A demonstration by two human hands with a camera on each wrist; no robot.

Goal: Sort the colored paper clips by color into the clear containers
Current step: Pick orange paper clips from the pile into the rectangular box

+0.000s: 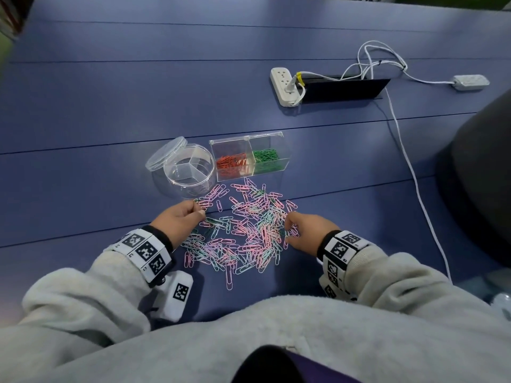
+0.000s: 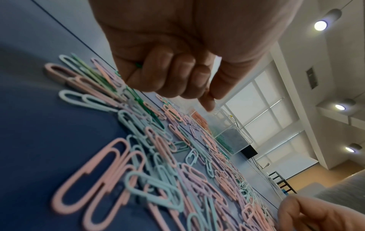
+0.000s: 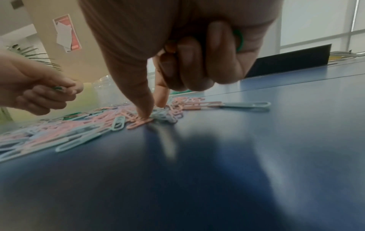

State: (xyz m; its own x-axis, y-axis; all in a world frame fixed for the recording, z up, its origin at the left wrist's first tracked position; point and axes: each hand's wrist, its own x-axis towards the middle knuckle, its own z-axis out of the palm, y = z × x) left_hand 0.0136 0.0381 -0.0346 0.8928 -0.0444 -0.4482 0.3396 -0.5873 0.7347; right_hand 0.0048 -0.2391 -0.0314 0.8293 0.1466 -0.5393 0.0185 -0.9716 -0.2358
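Note:
A loose pile of pink, pale blue, lilac and a few dark green paper clips (image 1: 243,233) lies on the blue table. My left hand (image 1: 199,212) hovers at the pile's left edge with its fingers curled, and a green clip (image 2: 138,64) shows inside them. My right hand (image 1: 287,231) is at the pile's right edge; its curled fingers hold green clips (image 3: 238,41), while thumb and forefinger (image 3: 147,112) touch clips on the table. Behind the pile, a clear rectangular box (image 1: 272,136) holds red clips (image 1: 231,163) and green clips (image 1: 266,156). A round divided container (image 1: 189,170) stands left of it.
The round container's lid (image 1: 165,153) leans against its left side. A white power strip (image 1: 284,87), a black cable slot (image 1: 343,89) and white cables (image 1: 409,167) lie at the back right. A dark grey object (image 1: 481,172) rises at the right edge.

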